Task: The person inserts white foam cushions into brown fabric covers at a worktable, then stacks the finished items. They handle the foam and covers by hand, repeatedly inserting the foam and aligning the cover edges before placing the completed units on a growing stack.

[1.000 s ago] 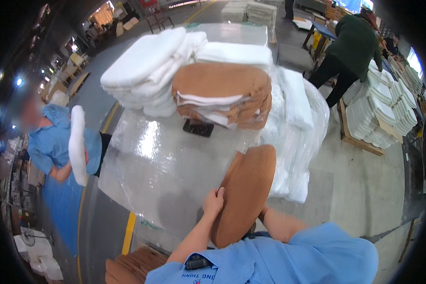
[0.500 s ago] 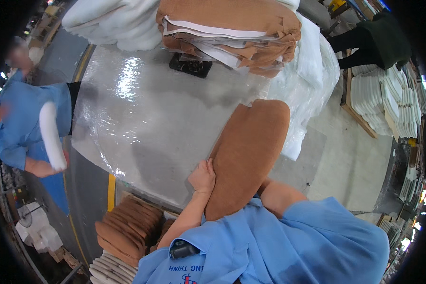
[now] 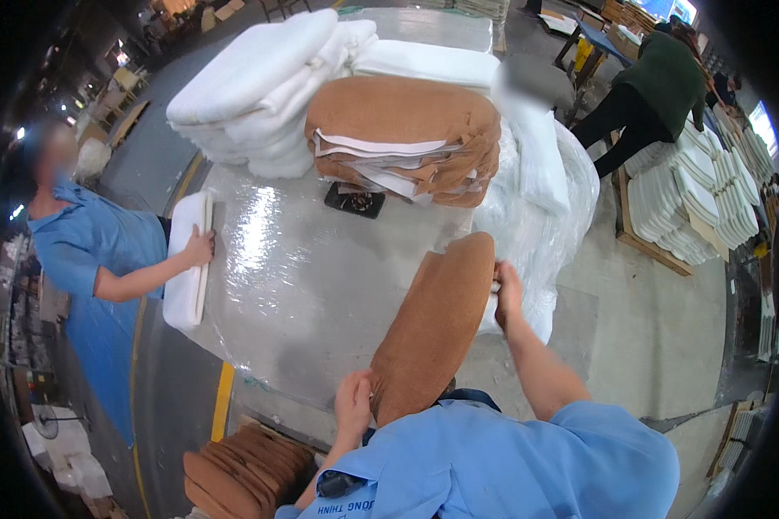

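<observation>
A brown fabric-covered cushion (image 3: 437, 324), long with a rounded far end, stands slanted in front of my body. At its near left edge my left hand (image 3: 353, 402) pinches the brown fabric. My right hand (image 3: 509, 292) is at the far right edge, its fingers curled against the cover; the fingertips are partly hidden. Beyond the cushion lies a plastic-wrapped table (image 3: 294, 294). A stack of brown fabric covers (image 3: 402, 112) with white strips sits at the table's far side.
White padding (image 3: 251, 78) is piled at the far left, and wrapped white material (image 3: 537, 199) stands at the right. A dark phone-like device (image 3: 355, 201) lies before the brown stack. Brown cushions (image 3: 242, 471) are stacked lower left. A co-worker (image 3: 104, 233) holds a white pad (image 3: 187, 259).
My right hand has come up from behind the cushion's near end to its far right edge. My left hand slid toward the near end. The co-worker's white pad has moved to the table edge.
</observation>
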Available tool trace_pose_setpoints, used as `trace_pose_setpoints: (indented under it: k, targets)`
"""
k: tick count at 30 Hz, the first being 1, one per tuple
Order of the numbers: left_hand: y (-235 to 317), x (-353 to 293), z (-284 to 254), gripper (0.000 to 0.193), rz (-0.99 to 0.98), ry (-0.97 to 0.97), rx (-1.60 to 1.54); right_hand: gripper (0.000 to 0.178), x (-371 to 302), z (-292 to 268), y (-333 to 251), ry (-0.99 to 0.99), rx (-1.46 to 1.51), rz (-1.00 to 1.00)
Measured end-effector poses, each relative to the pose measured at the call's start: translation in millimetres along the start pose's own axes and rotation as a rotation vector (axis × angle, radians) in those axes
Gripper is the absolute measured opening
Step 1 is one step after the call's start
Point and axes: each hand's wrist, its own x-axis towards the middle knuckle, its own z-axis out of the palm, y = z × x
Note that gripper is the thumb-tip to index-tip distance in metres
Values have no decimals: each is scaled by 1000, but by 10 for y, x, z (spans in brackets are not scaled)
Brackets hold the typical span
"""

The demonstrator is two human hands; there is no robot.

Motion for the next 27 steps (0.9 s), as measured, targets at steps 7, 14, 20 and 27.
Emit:
trace_pose_setpoints:
  k: [7,14,20,27]
  targets:
    - [-42,-342,233,71,-234,-57,-831,48,200,651,-899,-368,296,51]
    - [-76,-499,-909,76,-247,303,-1064,35,-873,921,-829,-120,316,144]
    - [-427,-1130,-1201,62,-816,386,-866,32,-1607,205,-390,-220,4,187]
    - [-48,-1241,-1331,56,-1015,-66,-829,62,-1453,247,-1184,-641,-745,566]
